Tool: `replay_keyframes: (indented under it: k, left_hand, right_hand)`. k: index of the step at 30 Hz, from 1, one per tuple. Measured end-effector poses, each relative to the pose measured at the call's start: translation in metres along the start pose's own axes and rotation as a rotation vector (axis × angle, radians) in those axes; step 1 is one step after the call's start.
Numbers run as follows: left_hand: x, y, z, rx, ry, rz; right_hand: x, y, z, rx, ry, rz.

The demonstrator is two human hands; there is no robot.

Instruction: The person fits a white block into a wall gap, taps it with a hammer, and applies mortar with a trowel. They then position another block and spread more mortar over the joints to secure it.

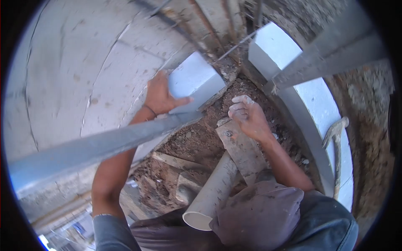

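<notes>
My left hand (163,98) grips a smooth white block (194,79) at its near left end, the thumb stretched along its side. The block rests against the pale wall, above the soil. To the right, my right hand (251,117) hangs over the dirt with curled, dusty fingers pressed together. Whatever they may hold is hidden. Just below that hand lies a worn wooden board (240,144). A wide plastic pipe (211,190) slants between my legs, beside the board.
A grey metal bar (100,140) crosses over my left forearm, and another metal beam (331,54) juts in from the upper right. A hammer (336,146) hangs on the right row of white blocks (318,102). Rusty rods (207,23) stand at the back, with loose soil (188,144) below.
</notes>
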State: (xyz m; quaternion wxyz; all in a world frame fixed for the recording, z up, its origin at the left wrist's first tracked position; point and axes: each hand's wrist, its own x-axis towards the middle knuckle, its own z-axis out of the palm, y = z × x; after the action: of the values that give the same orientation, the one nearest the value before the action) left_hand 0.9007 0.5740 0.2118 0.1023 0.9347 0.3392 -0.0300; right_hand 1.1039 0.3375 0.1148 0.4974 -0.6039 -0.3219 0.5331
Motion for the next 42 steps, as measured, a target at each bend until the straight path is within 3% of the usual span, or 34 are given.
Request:
replay_keyframes:
  k: [1, 3, 5, 7, 10, 14, 18, 20, 21, 22, 23, 24, 25, 27, 30, 32, 36, 42]
  left_hand:
    - [-0.005, -0.013, -0.001, -0.008, 0.024, -0.045]
    - [-0.018, -0.042, 0.002, -0.496, 0.006, -0.146]
    - [-0.037, -0.058, 0.000, -0.600, 0.007, -0.230]
    - [-0.051, -0.068, 0.001, -0.733, -0.058, -0.370]
    - [-0.056, -0.070, 0.013, -0.842, 0.036, -0.364]
    - [-0.053, -0.081, 0.031, -0.697, 0.097, -0.466]
    - [-0.056, -0.079, 0.033, -0.698, 0.215, -0.406]
    - [-0.068, -0.060, 0.003, -0.495, 0.231, -0.206]
    - [-0.056, -0.093, 0.029, -0.713, 0.099, -0.130]
    - [-0.063, -0.078, 0.010, -0.632, 0.069, -0.193]
    - [-0.055, -0.096, 0.035, -0.490, 0.266, -0.007]
    - [-0.052, -0.095, 0.030, -0.480, 0.122, -0.081]
    - [-0.050, -0.097, 0.034, -0.436, 0.148, -0.024]
    - [-0.053, -0.087, 0.024, -0.468, 0.092, -0.137]
    - [-0.049, -0.093, 0.032, -0.503, 0.079, -0.141]
    - [-0.052, -0.090, 0.023, -0.578, -0.013, -0.198]
    - [-0.046, -0.087, 0.020, -0.499, -0.108, -0.226]
    - [-0.045, -0.083, 0.020, -0.491, -0.100, -0.251]
  right_hand:
    - [0.015, 0.018, 0.002, 0.077, -0.005, 0.019]
    - [0.030, 0.023, 0.011, 0.126, -0.056, 0.036]
    - [0.039, 0.014, 0.023, -0.251, 0.234, -0.045]
    - [0.051, 0.016, 0.026, -0.416, 0.244, -0.094]
    - [0.066, 0.018, 0.028, -0.624, 0.270, -0.150]
    - [0.082, 0.024, 0.037, -0.652, 0.223, -0.216]
    - [0.096, 0.041, 0.040, -0.698, 0.316, -0.283]
    - [0.090, 0.020, 0.041, -0.591, 0.259, -0.163]
    - [0.083, 0.009, 0.045, -0.564, 0.271, -0.198]
    - [0.086, 0.010, 0.047, -0.604, 0.228, -0.224]
    - [0.095, 0.022, 0.041, -0.571, 0.202, -0.289]
    - [0.102, 0.032, 0.035, -0.533, 0.175, -0.347]
    - [0.106, 0.034, 0.032, -0.566, 0.165, -0.349]
    - [0.109, 0.030, 0.026, -0.570, 0.082, -0.378]
    - [0.120, 0.045, 0.014, -0.352, -0.029, -0.291]
    - [0.114, 0.046, 0.019, -0.203, 0.023, -0.207]
    - [0.112, 0.051, 0.033, -0.143, 0.066, -0.257]
    - [0.110, 0.044, 0.037, -0.389, 0.203, -0.374]
